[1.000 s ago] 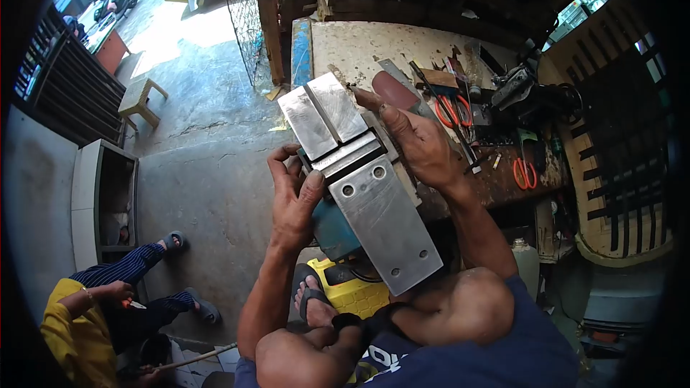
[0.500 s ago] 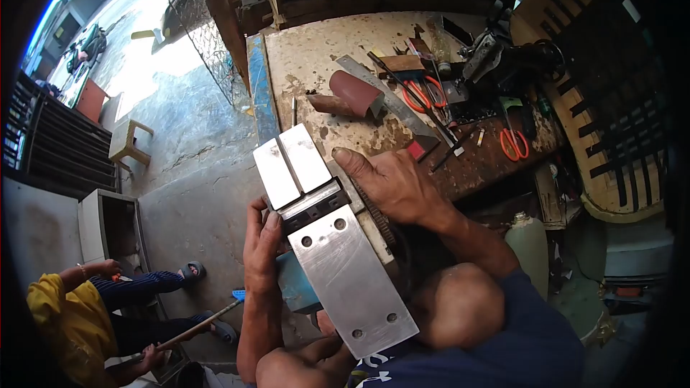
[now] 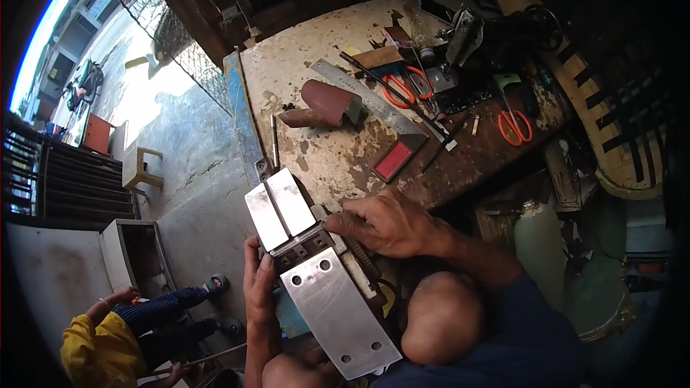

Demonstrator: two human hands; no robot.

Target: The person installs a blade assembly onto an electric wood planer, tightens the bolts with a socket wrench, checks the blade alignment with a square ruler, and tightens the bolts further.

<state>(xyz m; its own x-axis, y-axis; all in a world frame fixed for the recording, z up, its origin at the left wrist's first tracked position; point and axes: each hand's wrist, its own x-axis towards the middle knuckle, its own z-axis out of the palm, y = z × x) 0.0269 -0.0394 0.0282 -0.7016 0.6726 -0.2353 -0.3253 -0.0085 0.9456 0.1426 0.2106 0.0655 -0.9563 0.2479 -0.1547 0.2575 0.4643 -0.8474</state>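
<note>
Head view: a planer (image 3: 316, 273) lies upside down in front of the person, across the near left corner of a worn workbench (image 3: 266, 75), its two bright metal plates facing up; whether it rests on the wood or on the lap is hard to tell. The left hand (image 3: 260, 287) is wrapped around the planer's left side, thumb against the edge beside the slot between the plates. The right hand (image 3: 395, 224) is at the opposite edge, fingers bent and drawn close together, with the tips at the end of that slot; I cannot tell whether they pinch anything there. The longer plate (image 3: 341, 316) slants toward the person's knee (image 3: 442, 316), and the shorter plate (image 3: 293, 201), split by a groove, points toward the bench. On the bench lie a curled sheet of sandpaper (image 3: 327, 100), a steel ruler (image 3: 345, 85), a block with a red face (image 3: 395, 160), and a pair of scissors (image 3: 514, 128) with orange handles. A large cloudy jug (image 3: 537, 248) stands below the bench on the right. At far left, another person in a yellow shirt (image 3: 108, 345) has a hand on a long stick (image 3: 205, 357), and a small stool (image 3: 140, 167) stands on the floor beyond.
</note>
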